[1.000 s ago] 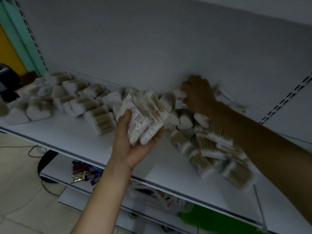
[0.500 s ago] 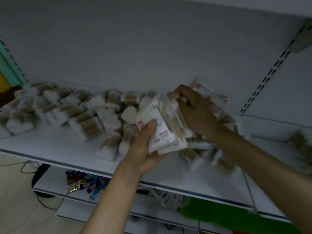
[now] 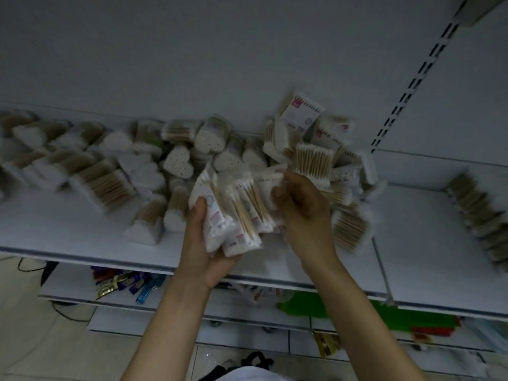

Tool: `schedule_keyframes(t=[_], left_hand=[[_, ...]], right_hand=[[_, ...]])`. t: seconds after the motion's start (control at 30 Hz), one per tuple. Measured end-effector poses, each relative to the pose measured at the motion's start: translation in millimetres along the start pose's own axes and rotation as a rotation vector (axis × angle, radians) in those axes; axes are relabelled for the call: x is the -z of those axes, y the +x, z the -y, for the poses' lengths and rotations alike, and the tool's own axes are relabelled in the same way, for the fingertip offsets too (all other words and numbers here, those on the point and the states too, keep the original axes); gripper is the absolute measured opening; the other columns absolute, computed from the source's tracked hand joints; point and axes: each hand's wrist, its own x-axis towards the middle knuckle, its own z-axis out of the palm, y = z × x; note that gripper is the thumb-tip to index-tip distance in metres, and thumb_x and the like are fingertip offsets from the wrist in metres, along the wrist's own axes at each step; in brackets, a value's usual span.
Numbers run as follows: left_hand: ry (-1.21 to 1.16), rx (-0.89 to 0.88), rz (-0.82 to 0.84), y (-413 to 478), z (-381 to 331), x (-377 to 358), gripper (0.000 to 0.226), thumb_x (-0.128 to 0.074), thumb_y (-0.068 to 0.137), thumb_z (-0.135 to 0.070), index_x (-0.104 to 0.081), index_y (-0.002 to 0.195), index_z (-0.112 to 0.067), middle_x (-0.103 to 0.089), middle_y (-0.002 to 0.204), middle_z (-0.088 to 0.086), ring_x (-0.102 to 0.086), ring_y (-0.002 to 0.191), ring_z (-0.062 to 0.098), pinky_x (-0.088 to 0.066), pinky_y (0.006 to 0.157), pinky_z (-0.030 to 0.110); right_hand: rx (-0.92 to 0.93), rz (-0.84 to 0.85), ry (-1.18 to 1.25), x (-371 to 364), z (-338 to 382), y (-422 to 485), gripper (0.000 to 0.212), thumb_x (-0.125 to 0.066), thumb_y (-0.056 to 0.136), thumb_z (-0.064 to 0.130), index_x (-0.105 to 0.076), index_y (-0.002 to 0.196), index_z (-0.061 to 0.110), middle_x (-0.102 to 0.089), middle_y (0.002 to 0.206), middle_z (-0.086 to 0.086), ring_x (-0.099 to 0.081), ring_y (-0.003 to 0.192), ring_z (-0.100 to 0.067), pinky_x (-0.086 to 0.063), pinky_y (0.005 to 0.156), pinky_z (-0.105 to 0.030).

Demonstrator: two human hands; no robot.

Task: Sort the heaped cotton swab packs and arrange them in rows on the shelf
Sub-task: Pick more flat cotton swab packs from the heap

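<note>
Seemingly mid-gathering: cotton swab packs [image 3: 236, 213] fanned in the gripping left hand [image 3: 204, 243], pinched at the far edge by the right hand [image 3: 305, 213], just short of the heap [image 3: 313, 158] on the shelf [image 3: 55, 229]; next, probably squaring them and laying a row left of both hands.

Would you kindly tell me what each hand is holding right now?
Left hand: closed around a bundle of cotton swab packs.
Right hand: closed, pinching the top of the bundle's rightmost pack.
</note>
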Motion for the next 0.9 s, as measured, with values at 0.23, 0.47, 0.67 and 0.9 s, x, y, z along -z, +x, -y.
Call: schedule_keyframes(t=[0.23,0.47,0.67,0.9], left_hand=[[-0.119,0.045,-0.007,-2.9,7.2,-3.4,0.084,-0.095,0.037,-0.044,-0.073,0.112,-0.013,-0.065,0.123,0.017,-0.067,0.104,0.034,-0.057,0.072,0.054],[-0.195,0.111,-0.163,6.0,20.5,18.8,0.11,-0.093,0.043,-0.045,-0.049,0.14,-0.016,-0.056,0.135,0.017,-0.057,0.118,0.039,-0.04,0.098,0.064],[-0.246,0.103,-0.154,10.2,23.2,27.2,0.105,-0.094,0.044,-0.042,-0.052,0.137,-0.016,-0.056,0.135,0.018,-0.056,0.119,0.04,-0.034,0.106,0.06],[-0.227,-0.034,-0.191,-6.1,27.2,20.2,0.058,-0.081,0.056,-0.049,-0.076,0.104,-0.019,-0.069,0.118,0.008,-0.068,0.103,0.028,-0.053,0.085,0.054]], right_hand=[[0.175,0.172,-0.264,-2.1,10.7,-2.6,0.015,-0.053,0.096,0.02,-0.067,0.098,0.024,-0.059,0.089,0.015,-0.053,0.08,0.015,-0.037,0.069,-0.002],[0.323,-0.008,-0.979,51.1,-1.6,50.0,0.05,-0.058,0.079,0.038,-0.059,0.122,0.013,-0.06,0.118,-0.011,-0.054,0.11,-0.032,-0.046,0.087,-0.04],[0.267,-0.002,-0.813,57.7,-5.7,61.9,0.041,-0.053,0.092,0.018,-0.053,0.132,0.01,-0.06,0.126,-0.012,-0.054,0.117,-0.028,-0.039,0.101,-0.033],[0.305,-0.2,-0.282,65.0,15.5,2.1,0.021,-0.048,0.097,0.008,-0.049,0.118,0.009,-0.058,0.104,0.009,-0.054,0.093,0.009,-0.042,0.083,-0.006]])
